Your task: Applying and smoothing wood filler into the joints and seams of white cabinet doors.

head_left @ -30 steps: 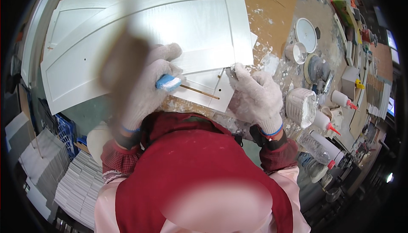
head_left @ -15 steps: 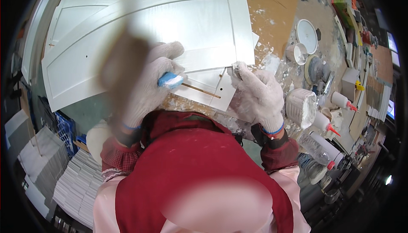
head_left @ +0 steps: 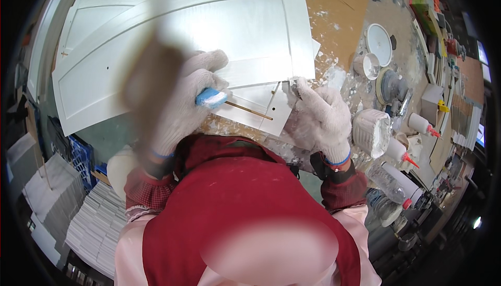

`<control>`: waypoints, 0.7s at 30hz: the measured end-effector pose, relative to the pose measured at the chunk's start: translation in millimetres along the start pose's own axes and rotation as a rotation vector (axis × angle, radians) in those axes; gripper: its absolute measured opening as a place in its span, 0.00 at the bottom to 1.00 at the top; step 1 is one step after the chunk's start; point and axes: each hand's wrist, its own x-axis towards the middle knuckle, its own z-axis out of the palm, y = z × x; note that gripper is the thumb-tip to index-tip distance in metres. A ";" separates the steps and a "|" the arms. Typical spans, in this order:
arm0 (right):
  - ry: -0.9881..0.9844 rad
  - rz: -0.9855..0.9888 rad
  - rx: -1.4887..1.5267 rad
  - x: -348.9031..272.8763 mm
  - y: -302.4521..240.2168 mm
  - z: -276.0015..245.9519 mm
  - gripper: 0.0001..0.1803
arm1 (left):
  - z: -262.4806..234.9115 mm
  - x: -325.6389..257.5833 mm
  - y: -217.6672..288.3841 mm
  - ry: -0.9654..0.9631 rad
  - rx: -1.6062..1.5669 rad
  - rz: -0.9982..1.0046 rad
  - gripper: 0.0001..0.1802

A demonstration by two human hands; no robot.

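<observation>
A white framed panel (head_left: pixel 235 30) with a curved far edge lies over other white panels. My gloved left hand (head_left: pixel 188 98) is closed around a small blue-and-white piece (head_left: pixel 211 98), perhaps a sponge, and its fingers lie over the panel's near edge. From that piece a thin brown stick (head_left: pixel 250 111) points right, over a smaller white panel part (head_left: pixel 269 122). My gloved right hand (head_left: pixel 323 114) is at the near right corner of the panel, fingers pinched on a small grey thing (head_left: pixel 292 86) I cannot make out. A blurred brown shape (head_left: pixel 151 77) hides part of my left hand.
Right of my right hand stand a white plaster-crusted tub (head_left: pixel 370 132), a clear bottle (head_left: pixel 389 184), red-tipped glue bottles (head_left: pixel 421 124), a round white lid (head_left: pixel 379 44) and a small white cup (head_left: pixel 367 66). Stacked white boards (head_left: pixel 102 228) and a blue crate (head_left: pixel 82 158) are at lower left.
Almost nothing differs. The whole view has shifted very slightly; both hands keep the same places on the panel.
</observation>
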 end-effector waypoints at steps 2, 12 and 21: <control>0.019 -0.001 -0.053 1.8 -1.1 -0.5 0.30 | 0.7 0.0 -0.5 -0.003 0.010 0.000 0.12; -0.042 -0.062 0.028 8.3 -5.7 0.2 0.31 | 1.9 -1.0 -3.0 0.003 0.007 0.005 0.12; 0.023 -0.079 -0.009 8.5 -4.6 0.5 0.29 | 1.7 -0.2 -1.6 -0.001 0.021 0.003 0.12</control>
